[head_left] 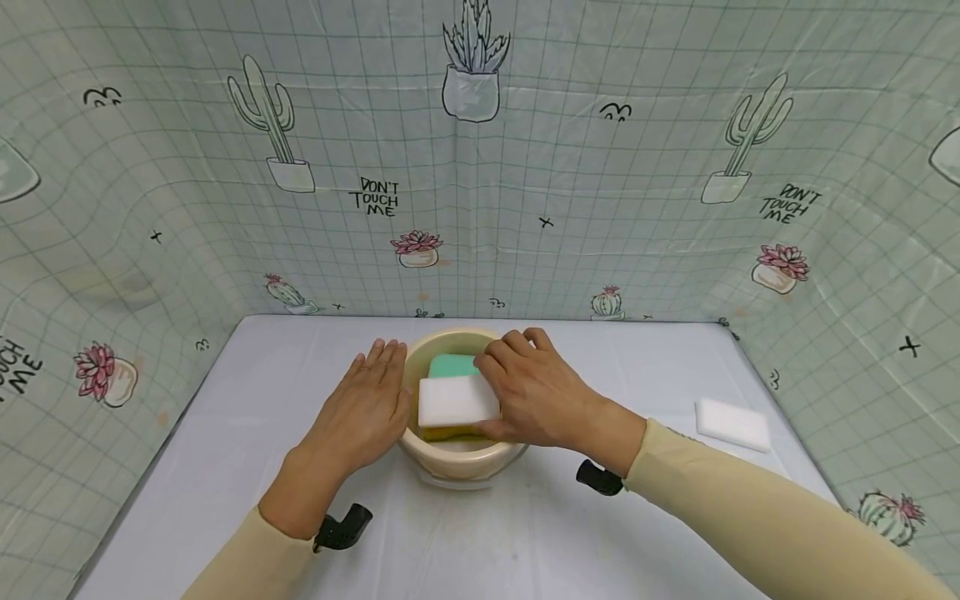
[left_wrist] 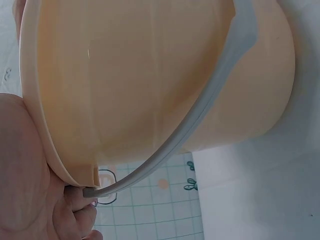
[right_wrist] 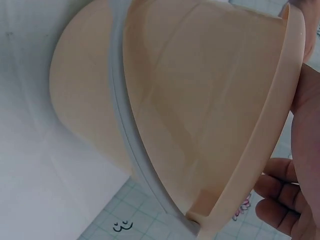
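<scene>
A cream bucket (head_left: 461,461) stands on the table in the head view, its grey handle (left_wrist: 192,117) hanging down on the near side. My right hand (head_left: 536,392) reaches over the bucket's right rim and grips a white sponge block (head_left: 453,402) by its right end, thumb at the near edge and fingers at the far edge. Beneath that block, a green sponge (head_left: 450,365) and a yellow sponge (head_left: 444,433) show partly; the rest of them is hidden. My left hand (head_left: 367,408) rests on the left rim with its fingers straight and together, palm side toward the bucket.
Another white sponge block (head_left: 732,423) lies on the right part of the white-covered table (head_left: 300,367). A cloth (head_left: 480,183) with a grid and cactus print hangs behind and at both sides. Black wrist mounts (head_left: 343,527) show under both wrists.
</scene>
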